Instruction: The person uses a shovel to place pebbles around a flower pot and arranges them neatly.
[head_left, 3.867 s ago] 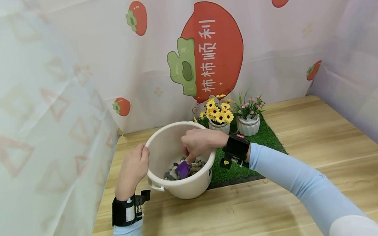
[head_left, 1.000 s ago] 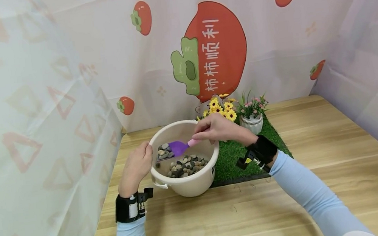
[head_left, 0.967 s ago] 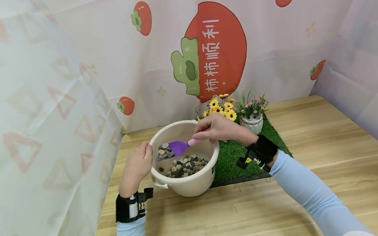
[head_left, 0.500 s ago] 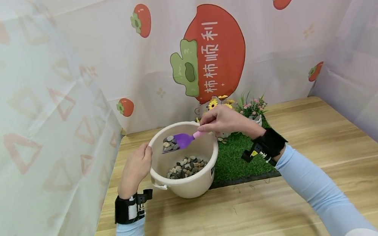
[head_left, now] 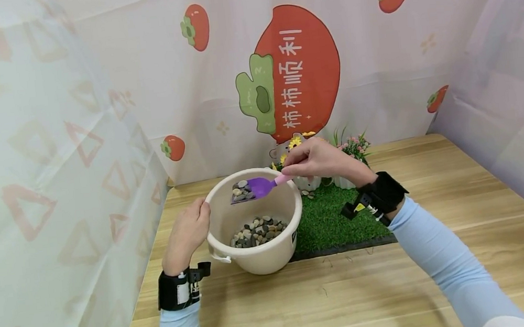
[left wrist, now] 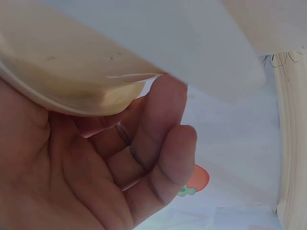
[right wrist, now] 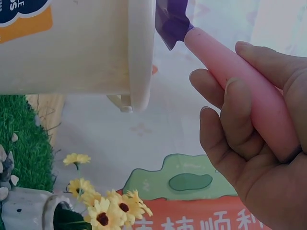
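A cream plastic bucket stands tilted toward me on the table, with grey and tan pebbles in its bottom. My left hand holds its left rim, the fingers curled under the edge in the left wrist view. Between thumb and fingers, my right hand grips the pink handle of a small trowel. Its purple blade hangs over the bucket's opening near rim height, carrying a small heap of pebbles at its tip.
Right of the bucket lies an artificial grass mat. On its back part stand a white pot of yellow flowers and a white pot of pink flowers, partly behind my right hand. A few pebbles lie by the pots.
The right hand has raised the trowel from down among the bucket's pebbles, now loaded, and moved it up and rightward. The left hand keeps its hold on the rim.
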Demonstrator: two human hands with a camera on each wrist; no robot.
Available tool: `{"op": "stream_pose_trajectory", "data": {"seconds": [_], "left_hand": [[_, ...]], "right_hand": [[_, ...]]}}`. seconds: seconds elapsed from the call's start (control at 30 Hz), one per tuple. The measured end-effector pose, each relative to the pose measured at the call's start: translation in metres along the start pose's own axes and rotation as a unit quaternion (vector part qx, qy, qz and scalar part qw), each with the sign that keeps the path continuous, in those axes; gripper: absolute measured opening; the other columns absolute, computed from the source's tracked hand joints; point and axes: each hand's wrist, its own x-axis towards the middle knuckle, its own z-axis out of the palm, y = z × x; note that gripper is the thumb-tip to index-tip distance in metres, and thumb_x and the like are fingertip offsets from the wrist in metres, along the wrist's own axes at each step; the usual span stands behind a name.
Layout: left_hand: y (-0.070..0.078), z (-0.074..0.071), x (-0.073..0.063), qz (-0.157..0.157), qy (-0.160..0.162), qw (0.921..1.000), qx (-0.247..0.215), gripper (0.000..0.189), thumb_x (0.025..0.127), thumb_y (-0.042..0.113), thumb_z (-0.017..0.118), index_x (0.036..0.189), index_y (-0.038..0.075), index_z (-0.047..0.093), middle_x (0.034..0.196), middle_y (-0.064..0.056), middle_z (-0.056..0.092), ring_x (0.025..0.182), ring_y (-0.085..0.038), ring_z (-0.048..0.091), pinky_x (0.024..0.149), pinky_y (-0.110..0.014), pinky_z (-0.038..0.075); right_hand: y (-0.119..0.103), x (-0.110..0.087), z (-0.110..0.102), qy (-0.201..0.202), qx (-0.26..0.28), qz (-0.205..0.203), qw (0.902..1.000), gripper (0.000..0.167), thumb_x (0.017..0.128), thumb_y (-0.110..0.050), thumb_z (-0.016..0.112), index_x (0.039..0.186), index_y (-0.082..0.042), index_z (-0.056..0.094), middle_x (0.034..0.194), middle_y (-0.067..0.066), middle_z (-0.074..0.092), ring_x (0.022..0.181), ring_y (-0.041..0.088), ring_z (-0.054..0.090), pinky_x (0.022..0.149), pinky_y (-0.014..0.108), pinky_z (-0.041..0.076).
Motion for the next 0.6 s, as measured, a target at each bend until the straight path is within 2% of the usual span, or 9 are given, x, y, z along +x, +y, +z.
{"op": "stream_pose_trajectory", "data": {"seconds": [0.27, 0.43, 0.6], "left_hand": [[0.000, 0.000, 0.001, 0.004, 0.004, 1.0000, 0.000, 0.048, 0.106, 0.028, 0.026, 0.135, 0.001, 0.053, 0.119, -0.022, 0.066, 0.105, -0.038, 0.065, 0.087, -0.052, 0.052], [-0.001, 0.000, 0.001, 0.006, 0.007, 1.0000, -0.001, 0.047, 0.106, 0.028, 0.026, 0.134, 0.001, 0.054, 0.119, -0.022, 0.066, 0.106, -0.038, 0.065, 0.088, -0.053, 0.051], [-0.001, 0.001, 0.001, 0.004, 0.006, 1.0000, 0.002, 0.047, 0.106, 0.029, 0.025, 0.132, 0.001, 0.054, 0.116, -0.021, 0.067, 0.104, -0.038, 0.065, 0.087, -0.053, 0.051]], "right_hand": [[0.006, -0.005, -0.003, -0.004, -0.012, -0.002, 0.9999, 0.017, 0.091, -0.034, 0.069, 0.096, -0.019, 0.075, 0.086, 0.003, 0.070, 0.058, 0.020, 0.058, 0.058, 0.031, 0.052], [0.008, -0.006, -0.009, 0.000, -0.030, -0.005, 0.9995, 0.015, 0.091, -0.032, 0.070, 0.094, -0.019, 0.075, 0.082, 0.003, 0.068, 0.057, 0.019, 0.056, 0.055, 0.028, 0.049], [0.009, -0.009, -0.017, 0.007, -0.006, 0.009, 0.9999, 0.012, 0.090, -0.027, 0.072, 0.094, -0.017, 0.077, 0.081, 0.007, 0.068, 0.055, 0.025, 0.057, 0.051, 0.030, 0.049]]}}
